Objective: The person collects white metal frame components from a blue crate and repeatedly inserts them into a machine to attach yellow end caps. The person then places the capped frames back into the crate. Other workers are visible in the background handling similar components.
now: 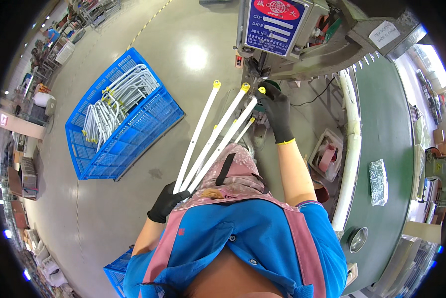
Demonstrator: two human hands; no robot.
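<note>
My left hand (167,204), in a black glove, is closed around the near ends of several white tubes (196,138) with yellow end fittings. The tubes fan out away from me over my apron. My right hand (276,110), also gloved in black, grips the far end of the rightmost tube, by its yellow fitting (262,90). That end is right under the working head of a grey machine (316,10) with a blue and red plate. The fingertips of my right hand are partly hidden behind the tube and machine parts.
On the left stands a blue plastic crate (133,154) heaped with bent white tubes (126,94). A green-topped bench (377,124) edged by a white pipe (351,144) runs along the right, carrying a silvery packet (378,181) and a round metal dish (358,239). A pale bin (334,166) sits beside it.
</note>
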